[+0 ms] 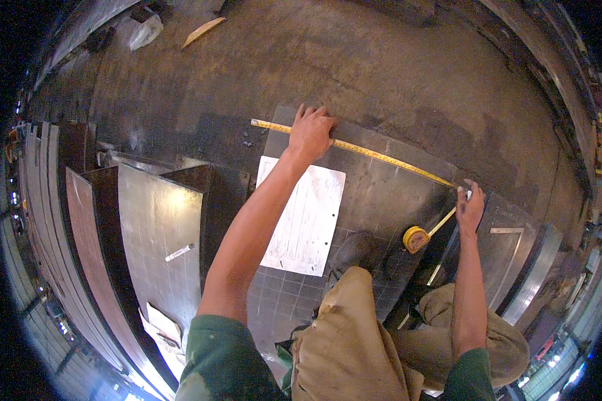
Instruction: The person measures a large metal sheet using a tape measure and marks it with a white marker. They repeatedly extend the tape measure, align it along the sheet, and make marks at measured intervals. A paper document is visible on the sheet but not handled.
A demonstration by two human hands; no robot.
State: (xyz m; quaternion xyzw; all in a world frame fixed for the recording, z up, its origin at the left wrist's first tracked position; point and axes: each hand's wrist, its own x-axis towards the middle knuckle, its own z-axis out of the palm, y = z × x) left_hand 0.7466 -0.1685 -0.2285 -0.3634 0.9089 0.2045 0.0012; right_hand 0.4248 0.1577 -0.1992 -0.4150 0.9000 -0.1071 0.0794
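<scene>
A yellow tape measure blade (394, 161) lies slantwise across the far part of a dark steel plate (381, 194), its free end jutting past the plate's left edge. My left hand (311, 134) presses over the blade near that end, fingers curled on it. At the blade's other end my right hand (470, 206) pinches it where it folds back. A small white piece, too small to name, shows between the right fingers. The yellow tape case (416, 239) hangs or rests left of my right wrist. Below my left hand lies a printed paper sheet (301, 217).
At the left stand steel beams (157, 220), with a white marker (180, 252) on one. Right of the plate lie another marked plate (505, 234) and an L-shaped metal square (515, 250). A wood scrap (204, 32) is on the far floor. My knee (348, 307) is close to the plate.
</scene>
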